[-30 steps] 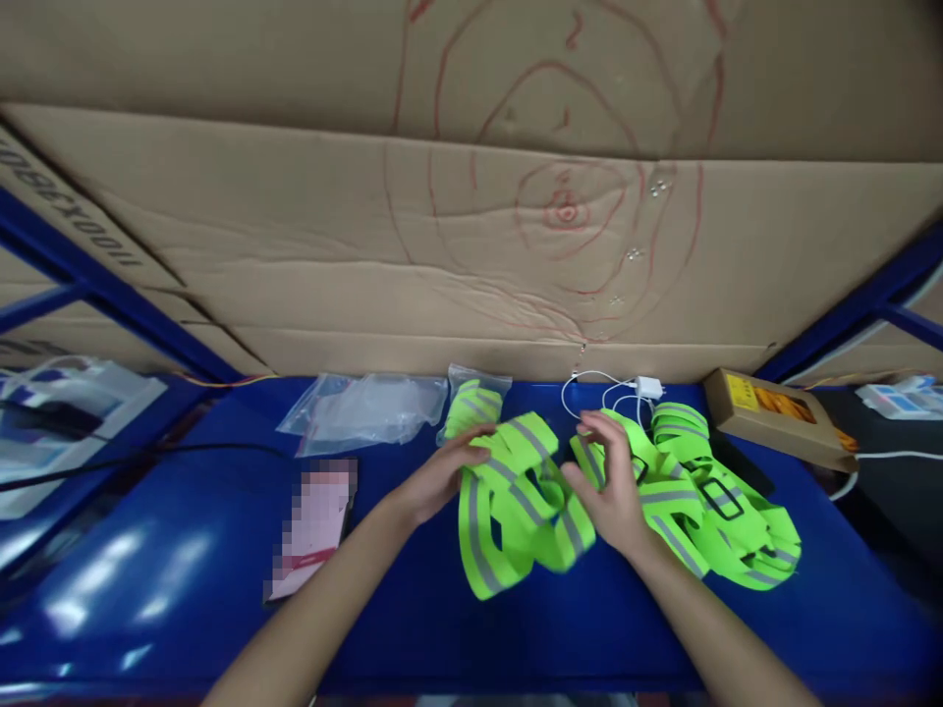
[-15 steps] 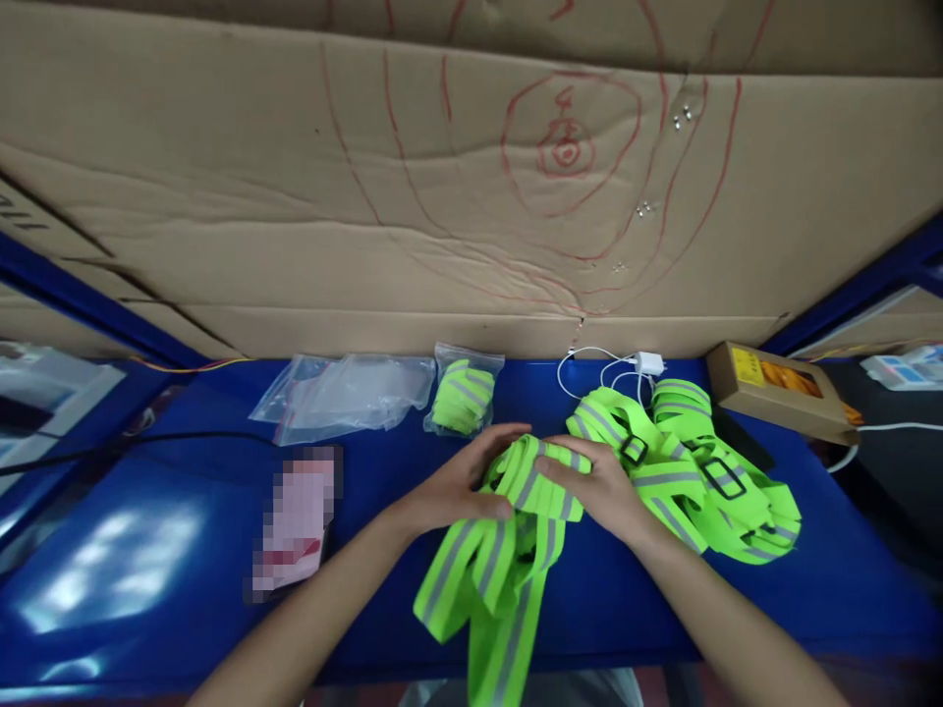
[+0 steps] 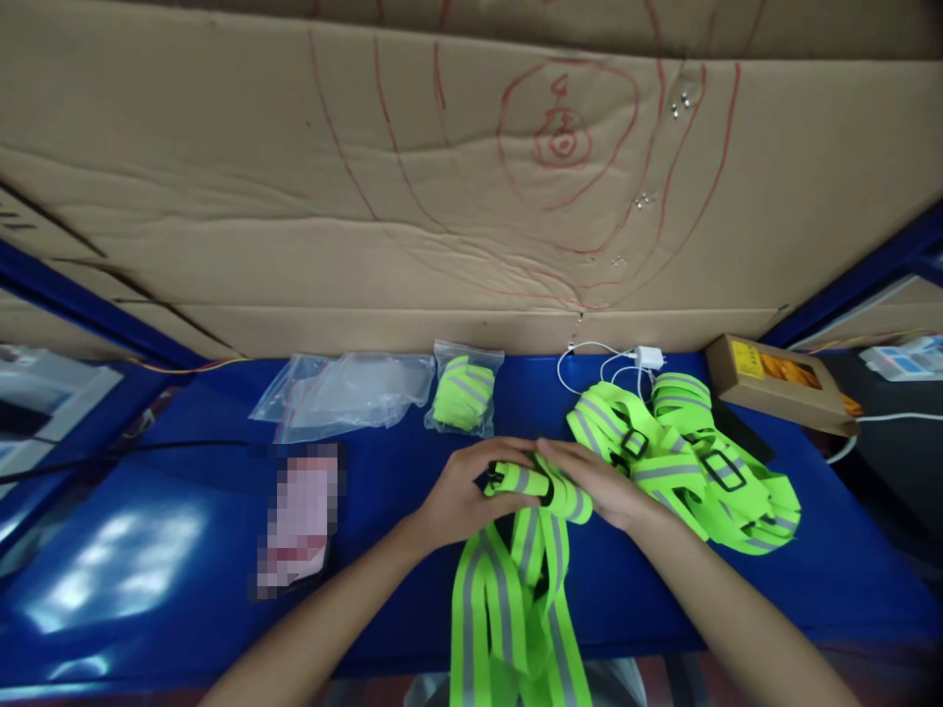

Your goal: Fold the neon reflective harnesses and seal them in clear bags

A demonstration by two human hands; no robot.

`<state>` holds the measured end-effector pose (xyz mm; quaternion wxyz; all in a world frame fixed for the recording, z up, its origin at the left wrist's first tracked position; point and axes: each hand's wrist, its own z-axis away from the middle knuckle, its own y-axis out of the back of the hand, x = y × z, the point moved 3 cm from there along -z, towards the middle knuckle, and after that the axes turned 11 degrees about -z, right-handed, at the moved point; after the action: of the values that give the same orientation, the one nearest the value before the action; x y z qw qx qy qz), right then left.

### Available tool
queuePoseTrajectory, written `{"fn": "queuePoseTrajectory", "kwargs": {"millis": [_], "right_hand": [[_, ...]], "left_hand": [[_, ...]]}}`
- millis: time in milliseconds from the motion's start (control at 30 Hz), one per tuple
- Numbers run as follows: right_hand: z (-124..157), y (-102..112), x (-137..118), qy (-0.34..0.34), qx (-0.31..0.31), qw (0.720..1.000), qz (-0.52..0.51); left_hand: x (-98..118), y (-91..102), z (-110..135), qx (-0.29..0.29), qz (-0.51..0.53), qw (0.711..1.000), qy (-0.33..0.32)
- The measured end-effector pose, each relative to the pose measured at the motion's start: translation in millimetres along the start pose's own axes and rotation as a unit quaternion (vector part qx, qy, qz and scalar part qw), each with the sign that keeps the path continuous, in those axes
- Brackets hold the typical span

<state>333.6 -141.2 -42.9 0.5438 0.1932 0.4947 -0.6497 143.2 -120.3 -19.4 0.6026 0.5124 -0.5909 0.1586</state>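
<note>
The person's left hand (image 3: pixel 457 491) was curled round a folded lime strap (image 3: pixel 520 479), thumb on its near side and fingers on its far side; loose lengths hung down past the near edge of the tabletop (image 3: pixel 626 589). The right hand (image 3: pixel 604 481) touched the fold's right end, fingers nearly straight; whether it gripped could not be told. A heap of straps (image 3: pixel 670 469) lay toward the far right corner.

Red-ringed cardboard panel (image 3: pixel 471 196), white plug (image 3: pixel 648 358), brown box (image 3: pixel 772 395) near it
</note>
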Motion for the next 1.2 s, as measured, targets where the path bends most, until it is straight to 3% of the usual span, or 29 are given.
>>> {"fn": "queuePoseTrajectory", "kwargs": {"millis": [100, 200, 267, 333, 433, 500, 533, 600, 700, 767, 867, 933, 967, 1067, 1133, 1200], "right_hand": [[-2.7, 8.8, -4.4, 0.018, 0.035, 0.999, 0.017], [0.3, 13.3, -12.0, 0.160, 0.065, 0.978, 0.120], [7.3, 8.6, -15.4, 0.297, 0.055, 0.924, 0.234], [14.2, 0.0, -12.6, 0.382, 0.027, 0.849, 0.364], [17.9, -10.4, -2.4, 0.415, -0.015, 0.749, 0.516], [18.1, -13.4, 1.6, 0.427, -0.033, 0.715, 0.553], [18.2, -13.9, 1.6, 0.433, -0.037, 0.713, 0.551], [18.8, -13.1, -3.1, 0.434, -0.029, 0.744, 0.508], [19.5, -7.7, -16.7, 0.391, 0.017, 0.840, 0.377], [17.6, -1.8, -22.9, 0.320, 0.053, 0.905, 0.275], [11.4, 7.4, -20.7, 0.172, 0.077, 0.975, 0.121], [8.1, 11.6, -15.1, 0.093, 0.090, 0.991, 0.044], [7.1, 12.5, -12.6, 0.069, 0.095, 0.993, 0.022], [5.4, 9.2, -7.1, 0.020, 0.080, 0.997, -0.004], [4.5, 5.3, -3.9, -0.013, 0.066, 0.998, -0.016], [3.4, 3.0, -2.4, -0.021, 0.057, 0.998, -0.020]], "left_hand": [[-8.9, 0.3, -1.5, 0.073, 0.058, 0.986, 0.138], [-19.4, -1.4, -2.5, 0.140, 0.151, 0.946, 0.251], [-22.2, -4.5, -3.7, 0.145, 0.194, 0.929, 0.280], [-22.3, -8.5, -3.8, 0.125, 0.220, 0.918, 0.304], [-20.8, -15.4, -1.1, 0.066, 0.283, 0.892, 0.347], [-19.3, -17.6, 0.0, 0.021, 0.311, 0.887, 0.342], [-18.9, -16.8, -0.1, 0.006, 0.310, 0.893, 0.326], [-19.1, -12.3, -1.5, -0.012, 0.274, 0.921, 0.278], [-19.7, -4.7, -4.6, -0.062, 0.204, 0.960, 0.182], [-20.5, -1.0, -5.2, -0.096, 0.153, 0.974, 0.133], [-21.7, 7.0, -3.8, -0.045, 0.037, 0.991, 0.121], [-15.9, 11.4, -2.3, -0.005, -0.025, 0.997, 0.079], [-10.9, 11.7, -1.5, -0.011, -0.044, 0.998, 0.040], [2.2, 8.5, 0.6, -0.088, -0.088, 0.991, -0.051], [5.4, 7.9, 0.7, -0.108, -0.102, 0.987, -0.064], [4.4, 9.5, -0.8, -0.093, -0.103, 0.989, -0.053]]}}
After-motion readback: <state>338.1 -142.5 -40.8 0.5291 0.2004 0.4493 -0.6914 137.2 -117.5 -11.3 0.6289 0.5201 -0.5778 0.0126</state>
